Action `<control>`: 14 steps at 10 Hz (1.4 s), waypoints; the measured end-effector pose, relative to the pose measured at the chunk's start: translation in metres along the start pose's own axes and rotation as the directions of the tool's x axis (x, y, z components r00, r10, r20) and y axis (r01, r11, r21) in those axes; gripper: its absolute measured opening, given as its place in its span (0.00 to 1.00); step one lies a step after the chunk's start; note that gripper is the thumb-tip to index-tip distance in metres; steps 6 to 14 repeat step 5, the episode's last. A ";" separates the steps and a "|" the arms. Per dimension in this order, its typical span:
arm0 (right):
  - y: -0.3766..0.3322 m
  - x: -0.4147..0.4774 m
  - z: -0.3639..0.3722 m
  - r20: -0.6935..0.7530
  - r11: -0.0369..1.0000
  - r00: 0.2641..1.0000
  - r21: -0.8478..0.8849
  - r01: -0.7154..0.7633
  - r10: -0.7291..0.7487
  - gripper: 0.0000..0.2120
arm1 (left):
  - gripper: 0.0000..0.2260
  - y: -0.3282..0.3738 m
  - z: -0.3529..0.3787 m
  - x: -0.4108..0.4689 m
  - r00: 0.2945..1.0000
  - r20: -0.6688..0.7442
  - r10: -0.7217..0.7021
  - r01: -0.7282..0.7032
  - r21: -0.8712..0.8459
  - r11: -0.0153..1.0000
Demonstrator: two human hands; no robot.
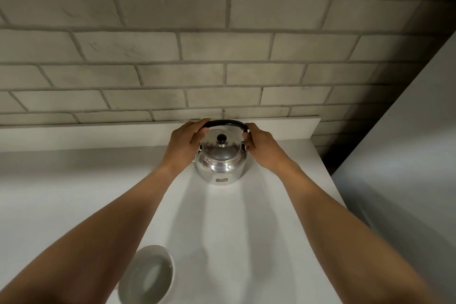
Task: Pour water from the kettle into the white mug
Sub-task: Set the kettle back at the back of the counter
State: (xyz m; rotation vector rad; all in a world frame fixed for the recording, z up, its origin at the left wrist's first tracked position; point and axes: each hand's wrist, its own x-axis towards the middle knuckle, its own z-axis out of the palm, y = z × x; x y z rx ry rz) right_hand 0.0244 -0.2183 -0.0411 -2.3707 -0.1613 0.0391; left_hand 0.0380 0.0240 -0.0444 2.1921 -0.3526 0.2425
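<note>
One white counter (pixel 74 180) runs the width of the view, its left stretch bare and open, its back edge meeting a low white upstand below the grey brick wall (pixel 172 76). One white mug (pixel 148 276) stands at the near left, partly under the left forearm and well apart from the kettle; clear water appears to lie in its bottom, though the level cannot be judged. One left hand (pixel 183 144) reaches forward, fingers curled round the left end of the black handle (pixel 225 122). One steel kettle (pixel 220 159) sits upright on the counter near the upstand, between both hands, lid closed with its black knob (pixel 221 139) centred; its contents are hidden. One right hand (pixel 261 145) mirrors the left, fingers closed on the handle's right end. Open counter lies between the forearms, from kettle to near edge. Right of the kettle the counter ends at a straight edge, with one tall white panel (pixel 407 155) just beside it across a dark gap.
</note>
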 end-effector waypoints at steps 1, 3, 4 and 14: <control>0.000 0.005 0.004 -0.015 0.999 1.000 0.033 -0.009 0.010 0.20 | 0.14 -0.002 0.001 0.005 1.000 -0.021 0.003 -0.004 -0.023 1.000; 0.004 0.011 0.010 -0.045 0.996 0.999 0.085 -0.021 0.025 0.22 | 0.14 -0.009 0.002 0.010 1.000 -0.031 0.006 -0.006 0.006 1.000; 0.005 0.011 0.007 -0.040 0.997 0.998 0.066 -0.040 0.042 0.22 | 0.16 -0.009 0.002 0.010 1.000 -0.012 -0.027 0.027 -0.011 1.000; 0.003 0.001 0.003 -0.071 0.994 0.994 0.074 -0.080 0.085 0.28 | 0.23 0.003 -0.004 0.007 0.997 0.018 -0.080 0.080 -0.016 0.997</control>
